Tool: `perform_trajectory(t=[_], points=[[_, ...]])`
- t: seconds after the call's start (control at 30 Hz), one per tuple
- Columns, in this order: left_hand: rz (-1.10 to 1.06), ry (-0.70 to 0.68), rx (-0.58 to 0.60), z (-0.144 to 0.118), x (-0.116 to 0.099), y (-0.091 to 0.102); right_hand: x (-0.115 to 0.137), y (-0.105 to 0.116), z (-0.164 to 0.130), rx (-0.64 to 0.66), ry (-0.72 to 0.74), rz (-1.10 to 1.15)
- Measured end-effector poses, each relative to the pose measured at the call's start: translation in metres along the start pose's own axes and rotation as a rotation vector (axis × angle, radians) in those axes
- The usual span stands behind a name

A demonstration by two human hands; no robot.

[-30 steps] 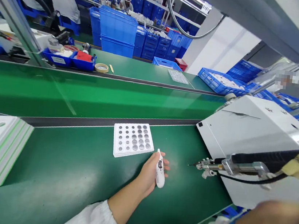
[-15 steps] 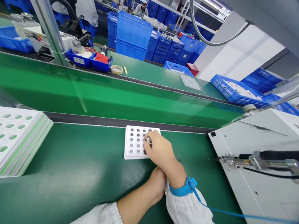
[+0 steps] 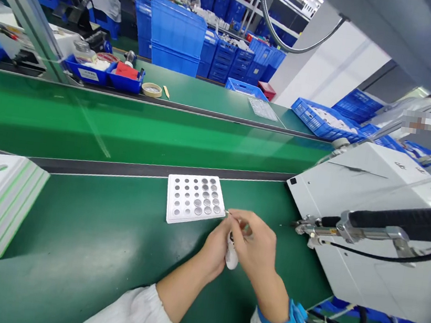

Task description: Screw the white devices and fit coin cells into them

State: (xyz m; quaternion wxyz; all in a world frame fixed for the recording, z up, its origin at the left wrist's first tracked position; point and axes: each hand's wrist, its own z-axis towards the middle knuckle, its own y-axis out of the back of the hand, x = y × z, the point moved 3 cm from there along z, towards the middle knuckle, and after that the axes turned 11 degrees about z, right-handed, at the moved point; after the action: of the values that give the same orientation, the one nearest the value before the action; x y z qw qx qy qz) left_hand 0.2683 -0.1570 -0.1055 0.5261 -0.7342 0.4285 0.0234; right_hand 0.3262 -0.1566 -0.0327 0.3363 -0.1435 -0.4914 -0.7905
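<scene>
A small white plastic piece (image 3: 231,258) with a rounded end and a dark spot near its top is held in my left hand (image 3: 214,250), whose fingers are closed around it. My right hand (image 3: 257,241) bends over the same piece, thumb and fingers pinched together at its upper part. Whatever sits between those fingertips is too small and covered to name. Just beyond both hands lies a white tray (image 3: 192,220) with rows of round holes. Shiny silver discs (image 3: 198,210), like coin cells, fill the holes on its right side; holes on the left show dark bottoms.
Stacked white perforated trays (image 3: 10,208) stand on the left of the green bench (image 3: 100,252). At right is a white machine box (image 3: 353,201) with a metal-jointed arm (image 3: 345,226) before it. Behind the green barrier (image 3: 144,131) are blue bins (image 3: 125,82) and a tape roll (image 3: 151,90).
My right hand has left the tray and come back to the white piece in my left hand. The silver discs it covered now show. The whole view has shifted to the right.
</scene>
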Motion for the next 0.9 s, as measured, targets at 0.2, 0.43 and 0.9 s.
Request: perform_trajectory(t=[0.2, 0.43, 0.9], points=[[0.016, 0.105, -0.004, -0.004, -0.002, 0.003, -0.02, 0.02, -0.058, -0.034, 0.125, -0.122], [0.093, 0.079, -0.011, -0.005, -0.002, 0.004, -0.016, 0.015, -0.058, -0.016, 0.193, -0.183], [0.155, -0.018, 0.057, -0.002, 0.001, 0.005, -0.029, 0.009, -0.057, -0.041, -0.349, 0.222]])
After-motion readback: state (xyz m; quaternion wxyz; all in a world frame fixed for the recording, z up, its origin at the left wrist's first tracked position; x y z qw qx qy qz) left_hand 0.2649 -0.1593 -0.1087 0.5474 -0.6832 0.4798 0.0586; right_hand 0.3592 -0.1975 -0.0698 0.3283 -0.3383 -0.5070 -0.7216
